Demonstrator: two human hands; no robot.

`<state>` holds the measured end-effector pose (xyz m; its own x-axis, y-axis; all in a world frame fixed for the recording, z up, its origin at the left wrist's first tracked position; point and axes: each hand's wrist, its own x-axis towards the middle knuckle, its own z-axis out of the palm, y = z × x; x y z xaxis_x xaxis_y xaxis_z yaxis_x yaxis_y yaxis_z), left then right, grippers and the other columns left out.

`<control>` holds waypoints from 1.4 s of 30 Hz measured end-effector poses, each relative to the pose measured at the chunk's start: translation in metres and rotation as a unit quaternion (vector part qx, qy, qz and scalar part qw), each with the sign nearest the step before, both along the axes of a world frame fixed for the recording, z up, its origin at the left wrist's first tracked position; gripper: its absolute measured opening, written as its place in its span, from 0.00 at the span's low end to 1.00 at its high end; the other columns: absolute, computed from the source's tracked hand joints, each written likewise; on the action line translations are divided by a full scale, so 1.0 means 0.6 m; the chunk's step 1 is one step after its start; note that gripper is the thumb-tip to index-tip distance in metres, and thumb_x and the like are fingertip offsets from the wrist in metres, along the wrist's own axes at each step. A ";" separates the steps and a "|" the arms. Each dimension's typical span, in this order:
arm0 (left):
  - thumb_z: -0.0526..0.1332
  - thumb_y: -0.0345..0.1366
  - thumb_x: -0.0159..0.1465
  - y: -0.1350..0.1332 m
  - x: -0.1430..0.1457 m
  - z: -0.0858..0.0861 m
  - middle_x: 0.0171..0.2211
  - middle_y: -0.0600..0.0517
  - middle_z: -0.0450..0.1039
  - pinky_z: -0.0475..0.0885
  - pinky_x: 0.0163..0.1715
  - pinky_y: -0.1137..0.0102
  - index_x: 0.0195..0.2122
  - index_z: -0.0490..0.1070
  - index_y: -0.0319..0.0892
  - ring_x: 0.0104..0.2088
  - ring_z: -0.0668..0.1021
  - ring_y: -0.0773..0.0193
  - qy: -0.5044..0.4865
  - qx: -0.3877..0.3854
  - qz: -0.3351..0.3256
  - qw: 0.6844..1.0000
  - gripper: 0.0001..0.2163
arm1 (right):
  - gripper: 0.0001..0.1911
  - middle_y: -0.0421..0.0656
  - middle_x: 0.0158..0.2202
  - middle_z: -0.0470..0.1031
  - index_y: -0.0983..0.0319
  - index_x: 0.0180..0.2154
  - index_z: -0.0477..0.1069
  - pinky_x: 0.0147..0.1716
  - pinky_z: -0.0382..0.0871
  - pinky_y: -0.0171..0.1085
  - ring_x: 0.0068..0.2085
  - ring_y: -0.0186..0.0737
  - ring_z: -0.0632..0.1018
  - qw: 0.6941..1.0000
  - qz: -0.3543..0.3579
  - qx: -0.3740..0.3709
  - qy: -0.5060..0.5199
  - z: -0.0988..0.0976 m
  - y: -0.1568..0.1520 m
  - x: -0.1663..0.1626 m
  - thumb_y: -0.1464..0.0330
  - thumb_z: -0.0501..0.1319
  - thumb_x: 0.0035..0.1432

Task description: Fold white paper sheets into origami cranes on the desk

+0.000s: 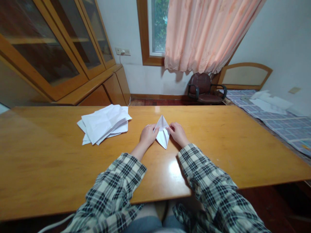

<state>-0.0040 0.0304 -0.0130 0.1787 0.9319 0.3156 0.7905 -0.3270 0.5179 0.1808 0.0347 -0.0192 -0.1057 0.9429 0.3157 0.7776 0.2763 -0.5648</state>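
A small sheet of white paper folded into a diamond shape (163, 136) stands between my hands over the middle of the table, one point away from me and one toward me. My left hand (148, 134) pinches its left edge, with the thumb on top. On the opposite side my right hand (178, 132) has thumb and fingers closed on the right edge. A crease and a fold line cross the paper's centre. The undersides of the fingers are hidden.
A loose stack of creased white paper (104, 124) lies to the left on the wooden table (218, 139). Beyond the table are a glass-door cabinet (85, 74), a dark red armchair (204, 87) and a bed (272, 110) with papers on it.
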 end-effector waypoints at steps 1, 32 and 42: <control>0.51 0.40 0.67 -0.001 0.000 0.001 0.38 0.46 0.79 0.68 0.41 0.67 0.40 0.77 0.41 0.41 0.77 0.57 -0.002 0.001 -0.006 1.000 0.15 | 0.10 0.41 0.29 0.68 0.62 0.29 0.69 0.34 0.56 0.35 0.33 0.37 0.68 1.000 -0.001 0.000 0.003 0.000 0.000 0.000 0.65 0.58 0.61; 0.64 0.53 0.55 -0.017 0.016 0.004 0.47 0.43 0.72 0.64 0.47 0.60 0.54 0.66 0.42 0.48 0.71 0.47 0.120 -0.019 0.000 0.993 0.30 | 0.11 0.38 0.29 0.70 0.63 0.37 0.72 0.33 0.60 0.33 0.31 0.35 0.69 0.992 0.111 -0.064 0.014 0.008 0.005 0.026 0.68 0.67 0.49; 0.57 0.42 0.64 0.010 -0.034 0.010 0.45 0.45 0.76 0.72 0.43 0.67 0.55 0.66 0.40 0.43 0.78 0.60 -0.149 -0.111 -0.109 0.977 0.20 | 0.11 0.39 0.30 0.69 0.63 0.36 0.72 0.33 0.59 0.34 0.33 0.35 0.68 0.994 0.091 -0.060 0.019 0.002 0.007 0.026 0.66 0.68 0.49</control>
